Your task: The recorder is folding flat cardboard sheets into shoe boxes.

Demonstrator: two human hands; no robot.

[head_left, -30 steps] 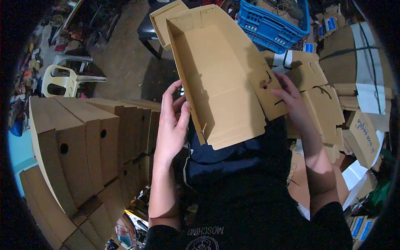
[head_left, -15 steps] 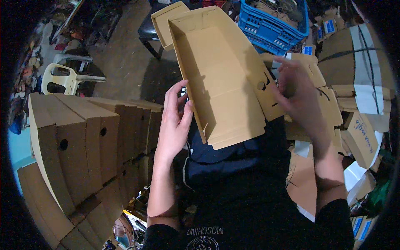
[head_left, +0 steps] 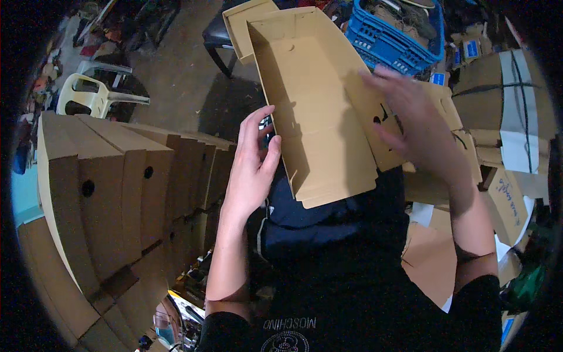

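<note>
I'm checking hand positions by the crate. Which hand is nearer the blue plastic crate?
Right. The right hand hovers just below the blue crate; the left hand is across the cardboard box, at its left wall.

Tan cardboard box (head_left: 319, 111), blue slotted crate (head_left: 390, 41), white plastic chair (head_left: 94, 97), and seemingly black clothing (head_left: 352, 281).

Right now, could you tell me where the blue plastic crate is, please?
In the head view the blue plastic crate sits at the top, right of centre, just beyond the far end of the half-folded cardboard box and above the right hand.
</note>
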